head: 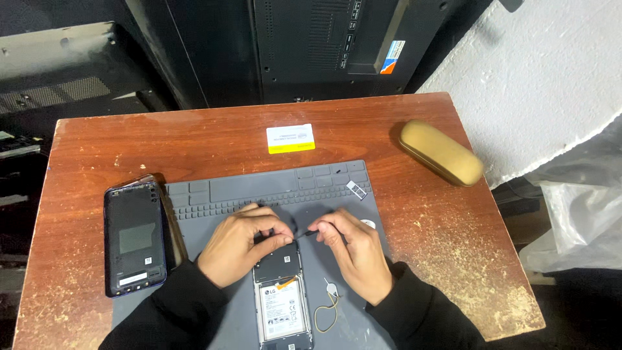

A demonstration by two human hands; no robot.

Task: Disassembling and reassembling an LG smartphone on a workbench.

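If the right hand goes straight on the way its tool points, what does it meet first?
Probably the left hand: the right hand points its thin dark tool leftward, above the opened phone, toward those fingers. Depth is unclear.

wooden table [421, 220] | grey mat [324, 188] | card [290, 138] | glasses case [440, 152] | back cover [134, 238]

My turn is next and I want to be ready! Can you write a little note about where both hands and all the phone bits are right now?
Left hand: fingertips pinch at the top edge of the opened smartphone, steadying it.
Right hand: holds a thin dark tool, tip at the phone's top.
The phone lies back-up on the grey repair mat, battery showing.
Done: the back cover is off, lying at the mat's left edge.
Left: the inner black plate and battery are still in place.
A SIM pin on a wire ring lies right of the phone.
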